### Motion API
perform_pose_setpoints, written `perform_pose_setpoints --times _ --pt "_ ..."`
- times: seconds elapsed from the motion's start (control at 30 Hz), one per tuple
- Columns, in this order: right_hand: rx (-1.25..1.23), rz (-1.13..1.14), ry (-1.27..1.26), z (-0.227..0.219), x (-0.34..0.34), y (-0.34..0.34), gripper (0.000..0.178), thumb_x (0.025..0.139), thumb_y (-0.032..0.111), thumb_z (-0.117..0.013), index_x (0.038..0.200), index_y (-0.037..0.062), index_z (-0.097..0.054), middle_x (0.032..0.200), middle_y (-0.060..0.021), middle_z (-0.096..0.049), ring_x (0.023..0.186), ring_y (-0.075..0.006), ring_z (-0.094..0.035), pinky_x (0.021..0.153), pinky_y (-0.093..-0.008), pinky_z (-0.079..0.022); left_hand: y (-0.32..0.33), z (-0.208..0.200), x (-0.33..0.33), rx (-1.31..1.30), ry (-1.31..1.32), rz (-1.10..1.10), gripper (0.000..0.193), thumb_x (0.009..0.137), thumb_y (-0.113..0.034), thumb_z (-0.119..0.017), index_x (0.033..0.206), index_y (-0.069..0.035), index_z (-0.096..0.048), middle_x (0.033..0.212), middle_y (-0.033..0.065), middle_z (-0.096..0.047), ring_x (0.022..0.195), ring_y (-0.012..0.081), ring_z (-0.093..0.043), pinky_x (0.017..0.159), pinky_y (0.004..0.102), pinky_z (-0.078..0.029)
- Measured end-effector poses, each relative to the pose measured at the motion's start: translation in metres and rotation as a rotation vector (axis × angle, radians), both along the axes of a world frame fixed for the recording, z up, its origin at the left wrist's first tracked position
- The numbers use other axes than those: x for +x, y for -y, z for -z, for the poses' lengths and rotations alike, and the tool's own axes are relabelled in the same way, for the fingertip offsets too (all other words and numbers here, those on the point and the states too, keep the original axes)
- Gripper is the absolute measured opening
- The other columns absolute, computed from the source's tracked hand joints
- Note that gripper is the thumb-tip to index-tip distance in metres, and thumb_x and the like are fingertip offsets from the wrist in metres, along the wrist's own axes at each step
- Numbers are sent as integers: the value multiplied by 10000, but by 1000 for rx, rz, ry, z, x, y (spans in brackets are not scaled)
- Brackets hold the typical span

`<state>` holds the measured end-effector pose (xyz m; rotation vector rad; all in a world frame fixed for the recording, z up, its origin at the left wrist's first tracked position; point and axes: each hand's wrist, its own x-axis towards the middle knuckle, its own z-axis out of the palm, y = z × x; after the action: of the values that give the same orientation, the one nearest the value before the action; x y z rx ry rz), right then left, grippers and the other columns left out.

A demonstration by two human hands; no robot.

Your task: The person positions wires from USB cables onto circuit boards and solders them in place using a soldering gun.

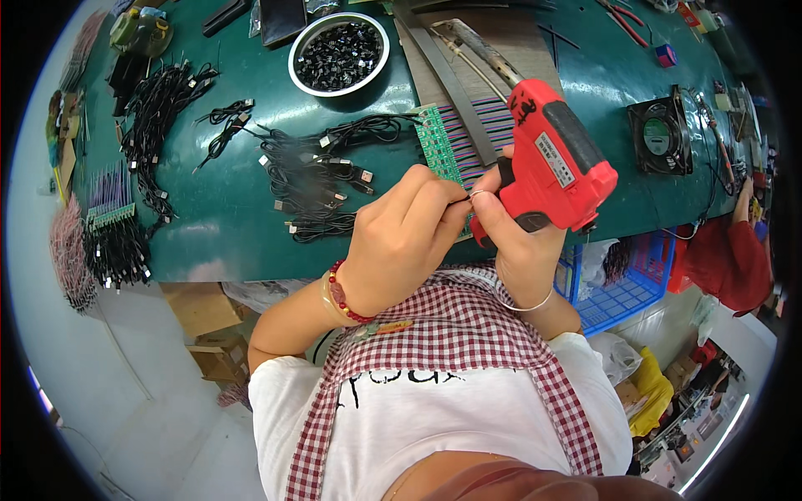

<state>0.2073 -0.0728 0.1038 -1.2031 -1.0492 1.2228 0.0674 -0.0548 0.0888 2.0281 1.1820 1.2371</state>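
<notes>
My right hand (528,249) is wrapped round the handle of a red soldering gun (555,159), whose long metal tip points up and away to the left. The thumb and finger of that hand also meet at a thin wire (474,195). Opposite them, my left hand (405,230) pinches the dark end of this wire, and the fingertips of both hands are close together. Just beyond lies a row of green circuit boards (436,144) with coloured wires, a flat metal bar (455,88) across them. Black cables (313,167) with metal plugs lie left of the boards.
A white bowl (293,63) of small black parts stands at the back. More black cables (159,108) lie at left, and finished-looking wired boards (111,213) hang at the table's left edge. A small fan (658,138) stands right; a blue crate (618,305) sits below. Another person's red clothing (731,263) shows at right.
</notes>
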Motion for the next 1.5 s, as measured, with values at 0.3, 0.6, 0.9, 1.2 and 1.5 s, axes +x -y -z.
perform_pose_setpoints --times 0.3,0.6,0.9,1.2,1.5 --pt "-53 102 -116 21 4 11 441 802 -29 -605 1200 -49 -414 852 -59 -597 755 -133 -583 711 -272 -481 -4 10 5 74 -39 -72 159 712 67 -676 808 -15 -580 666 76 -503 501 177 -500 440 283 -400" --pt "-139 112 -65 28 51 35 390 882 78 -550 1225 -42 -409 620 -38 -455 518 -112 -441 500 -265 -412 -57 45 -20 22 -400 -80 94 762 -84 -670 804 -62 -590 758 58 -527 626 229 -582 542 329 -474" --pt "-190 16 115 63 76 66 292 829 55 -631 1081 -33 -515 659 -40 -530 541 -113 -506 512 -262 -430 -64 53 -19 41 -424 -52 92 751 -79 -660 779 -61 -574 738 59 -512 657 220 -589 537 325 -485" --pt "-86 -94 358 77 82 70 256 852 -23 -567 1090 -47 -476 668 -61 -509 534 -124 -488 500 -261 -420 -61 56 -17 66 -442 -77 101 733 -78 -659 772 -59 -568 742 53 -507 659 198 -592 523 306 -484" --pt "-26 -147 451 75 79 67 204 854 -8 -583 1039 -31 -502 690 -62 -530 560 -114 -497 509 -252 -417 -61 52 -17 70 -465 -71 89 734 -58 -661 782 -61 -586 753 53 -539 629 227 -592 535 321 -484"
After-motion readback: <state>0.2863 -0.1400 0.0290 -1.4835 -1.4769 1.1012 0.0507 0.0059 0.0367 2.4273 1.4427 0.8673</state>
